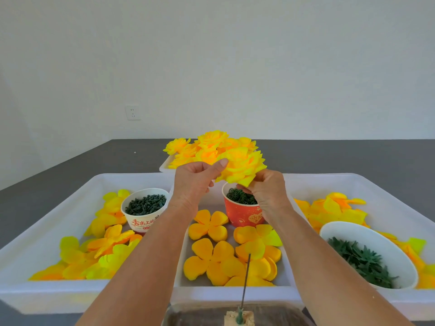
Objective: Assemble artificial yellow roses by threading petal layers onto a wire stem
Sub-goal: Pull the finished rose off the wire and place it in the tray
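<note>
I hold an assembled yellow rose (242, 167) up between both hands, above the trays. My left hand (196, 182) pinches its near-left petals between thumb and curled fingers; my right hand (266, 189) grips it from beneath, fingers folded around its underside. The rose is thin fabric, layered in pointed, slightly curled petals, bright lemon at the edges and warmer orange toward the centre.

Directly below stands a red paper cup (243, 214) full of small dark green looped plastic pieces. In front of it lie flat orange-yellow petal layers (208, 225), each a soft rounded cluster of lobes, spread across the middle white tray (235, 293). A thin dark wire stem (246, 278) rises upright from a pale block at the bottom edge, free of my hands.

To the left, a second white tray (47, 231) holds loose yellow petals and a white printed cup (144, 211) of dark green ribbed bits. To the right, a third tray (381, 182) holds more petals and a white bowl (367, 255) of spiky green leaf-shaped pieces. Beyond my hands, a fourth, smaller tray (164, 166) carries a heap of finished roses (207, 147); I cannot count them apart.

All four trays are smooth matte plastic on a dark grey table (353, 156). Behind is a plain white wall with one socket (133, 112).
</note>
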A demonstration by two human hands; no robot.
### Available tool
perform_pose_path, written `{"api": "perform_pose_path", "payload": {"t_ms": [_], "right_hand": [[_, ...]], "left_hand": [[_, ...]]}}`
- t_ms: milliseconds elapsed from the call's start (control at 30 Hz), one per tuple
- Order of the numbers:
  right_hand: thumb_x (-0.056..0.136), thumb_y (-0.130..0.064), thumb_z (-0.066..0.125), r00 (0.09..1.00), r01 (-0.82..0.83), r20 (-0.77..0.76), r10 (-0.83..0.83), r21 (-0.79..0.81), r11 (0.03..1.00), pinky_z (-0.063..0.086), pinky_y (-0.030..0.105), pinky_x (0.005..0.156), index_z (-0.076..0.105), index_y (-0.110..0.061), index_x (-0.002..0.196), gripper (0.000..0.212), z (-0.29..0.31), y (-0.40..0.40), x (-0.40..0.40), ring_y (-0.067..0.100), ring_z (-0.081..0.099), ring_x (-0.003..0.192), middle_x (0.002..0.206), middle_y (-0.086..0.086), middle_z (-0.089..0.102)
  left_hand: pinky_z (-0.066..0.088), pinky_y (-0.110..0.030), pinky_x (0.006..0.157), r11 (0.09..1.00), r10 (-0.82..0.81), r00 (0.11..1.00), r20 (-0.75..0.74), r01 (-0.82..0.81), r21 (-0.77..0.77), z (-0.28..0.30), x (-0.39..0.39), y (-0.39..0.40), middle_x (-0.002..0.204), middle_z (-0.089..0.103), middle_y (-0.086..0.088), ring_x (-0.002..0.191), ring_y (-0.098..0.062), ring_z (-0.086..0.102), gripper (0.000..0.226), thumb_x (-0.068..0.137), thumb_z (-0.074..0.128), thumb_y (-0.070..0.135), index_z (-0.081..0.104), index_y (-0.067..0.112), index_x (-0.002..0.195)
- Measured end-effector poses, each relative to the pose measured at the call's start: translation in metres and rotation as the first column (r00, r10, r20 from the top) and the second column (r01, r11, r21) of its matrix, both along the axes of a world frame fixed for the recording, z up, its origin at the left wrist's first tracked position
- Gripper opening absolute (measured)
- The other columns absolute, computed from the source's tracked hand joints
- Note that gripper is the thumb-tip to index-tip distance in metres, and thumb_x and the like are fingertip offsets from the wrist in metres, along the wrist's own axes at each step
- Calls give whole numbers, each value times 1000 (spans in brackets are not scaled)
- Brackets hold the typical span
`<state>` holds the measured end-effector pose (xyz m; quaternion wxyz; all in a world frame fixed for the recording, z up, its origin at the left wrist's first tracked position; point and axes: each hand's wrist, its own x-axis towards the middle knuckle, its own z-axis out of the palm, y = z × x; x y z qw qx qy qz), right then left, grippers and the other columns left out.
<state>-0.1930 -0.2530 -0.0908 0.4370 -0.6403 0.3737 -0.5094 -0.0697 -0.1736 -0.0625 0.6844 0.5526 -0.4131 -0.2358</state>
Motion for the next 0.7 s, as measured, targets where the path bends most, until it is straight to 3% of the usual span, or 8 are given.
{"api": "perform_pose_path", "payload": {"t_ms": [67, 200, 267, 367, 467, 567, 700], "right_hand": [[68, -3, 79, 999, 40, -32, -40, -25, 999, 52, 41, 70, 67, -22, 57, 25, -1, -1, -1, 21, 65, 67, 62, 1, 68], [66, -4, 81, 994, 20, -104, -26, -60, 998, 49, 35, 69, 69, -17, 59, 19, 0, 2, 0, 21, 62, 69, 67, 4, 68], [66, -1, 79, 994, 9, -105, -16, -62, 998, 44, 30, 65, 64, -21, 52, 29, -1, 1, -1, 15, 57, 60, 56, -4, 63], [66, 3, 77, 995, 5, -97, -9, -48, 999, 37, 25, 61, 56, -25, 44, 41, -2, -2, -2, 7, 48, 51, 45, -16, 52], [67, 3, 76, 993, 6, -116, -12, -50, 999, 40, 29, 62, 59, -17, 51, 30, -3, -4, -2, 13, 50, 55, 54, -3, 55], [65, 5, 76, 993, 7, -118, -15, -65, 998, 40, 28, 61, 59, -16, 50, 31, -3, -6, -2, 13, 49, 54, 53, -3, 54], [65, 4, 77, 993, 1, -118, -6, -39, 999, 34, 22, 55, 54, -26, 41, 45, -4, -4, -2, 4, 48, 51, 41, -20, 50]], "left_hand": [[38, -19, 49, 1000, -27, 999, -22, 27, 12, -1, 2, 0, 60, 54, -5, 52, -10, 46, 23, 76, 75, 20, 61, 6, 64], [38, -17, 48, 999, -35, 999, 10, 35, -31, -2, 5, -3, 49, 53, 6, 48, -5, 46, 21, 82, 67, 4, 58, 11, 65], [36, -15, 44, 998, -43, 998, 40, 44, -40, -1, 4, -3, 44, 52, 9, 43, -2, 45, 24, 84, 64, 0, 54, 11, 65], [39, -17, 46, 995, -101, 991, -87, 101, -4, 0, 6, -2, 52, 54, 4, 45, -5, 46, 15, 82, 67, 1, 58, 11, 74], [40, -17, 44, 986, -154, 960, -233, 166, 31, -1, 8, -1, 55, 53, 1, 45, -7, 44, 14, 82, 66, 1, 60, 11, 74], [38, -17, 42, 987, -142, 970, -198, 154, 44, -2, 8, -1, 46, 52, 4, 43, -7, 43, 26, 84, 65, 6, 53, 12, 62], [39, -16, 42, 990, -127, 979, -162, 135, 36, -1, 7, 0, 45, 51, 6, 43, -5, 44, 30, 87, 63, 11, 51, 14, 60]]}}
